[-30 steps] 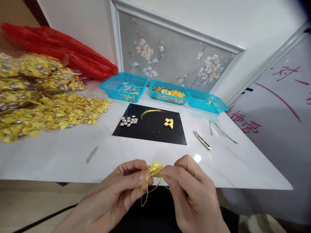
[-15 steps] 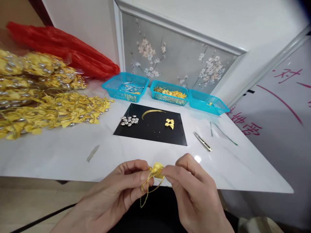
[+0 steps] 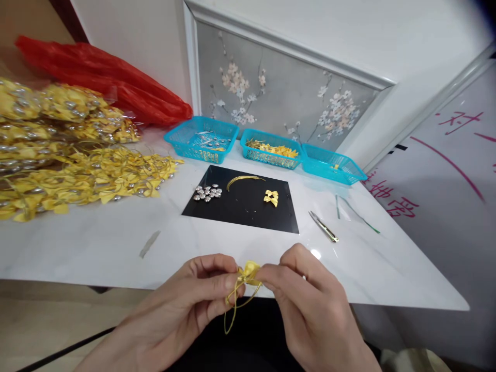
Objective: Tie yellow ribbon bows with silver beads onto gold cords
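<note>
A yellow ribbon bow [image 3: 251, 269] with a thin gold cord [image 3: 235, 311] looped below it is held between my two hands, just over the table's front edge. My left hand [image 3: 201, 294] pinches the bow and cord from the left, thumb on top. From the right, my right hand [image 3: 310, 294] is closed with thumb and forefinger on the bow's other side. The fingertips hide part of the knot. Beyond them lies a black mat [image 3: 240, 206], bearing silver beads [image 3: 207, 193], several gold cords [image 3: 244, 178] and a few small yellow bows [image 3: 271, 198].
Three blue baskets [image 3: 186, 150] line the back of the white table [image 3: 96, 248]. A heap of yellow bow strings [image 3: 93, 181] and a red bag [image 3: 104, 77] occupy the left. Right of the mat lies a pointed metal cutter [image 3: 324, 226], with green strips [image 3: 360, 214] beyond it.
Both hands stay almost in place with the bow between them. The bow has tilted slightly, and the whole view has shifted a little.
</note>
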Tool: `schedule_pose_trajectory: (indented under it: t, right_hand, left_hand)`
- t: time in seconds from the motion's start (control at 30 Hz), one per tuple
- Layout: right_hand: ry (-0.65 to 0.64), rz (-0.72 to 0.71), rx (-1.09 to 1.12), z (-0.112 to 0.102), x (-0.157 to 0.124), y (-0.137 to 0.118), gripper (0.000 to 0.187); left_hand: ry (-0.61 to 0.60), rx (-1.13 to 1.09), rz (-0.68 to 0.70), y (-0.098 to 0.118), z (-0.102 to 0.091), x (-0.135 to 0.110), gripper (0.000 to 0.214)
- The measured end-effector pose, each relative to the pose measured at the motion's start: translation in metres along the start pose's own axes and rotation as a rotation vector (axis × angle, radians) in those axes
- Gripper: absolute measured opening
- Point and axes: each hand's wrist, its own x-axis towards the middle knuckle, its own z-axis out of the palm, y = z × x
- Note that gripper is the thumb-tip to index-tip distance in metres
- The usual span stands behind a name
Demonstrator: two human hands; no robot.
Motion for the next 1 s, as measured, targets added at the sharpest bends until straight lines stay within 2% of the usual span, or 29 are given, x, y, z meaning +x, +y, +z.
schedule_pose_trajectory:
  t: [0.2, 0.37, 0.47, 0.73, 0.87, 1.0]
  right_hand:
    - [0.037, -0.097, -0.150, -0.003, 0.008, -0.006, 0.030]
    - [0.107, -0.128, -0.225, 0.004, 0.008, -0.009, 0.033]
    - [0.145, -0.097, -0.187, 0.010, 0.005, -0.008, 0.033]
    - [0.147, -0.068, -0.094, 0.018, -0.002, -0.005, 0.030]
    - [0.152, -0.021, -0.035, 0.018, -0.003, -0.004, 0.032]
    - [0.133, 0.034, 0.116, 0.016, -0.002, -0.003, 0.033]
  left_hand:
    - [-0.044, 0.084, 0.027, 0.006, 0.007, -0.005, 0.027]
    - [-0.044, 0.104, 0.064, 0.004, 0.005, -0.004, 0.027]
    - [-0.029, 0.105, 0.055, 0.004, 0.003, -0.005, 0.027]
    - [-0.017, 0.102, 0.020, 0.004, 0.004, -0.007, 0.030]
    - [-0.040, 0.120, 0.085, 0.002, 0.004, -0.008, 0.024]
    - [-0.021, 0.174, 0.160, 0.000, 0.007, -0.010, 0.019]
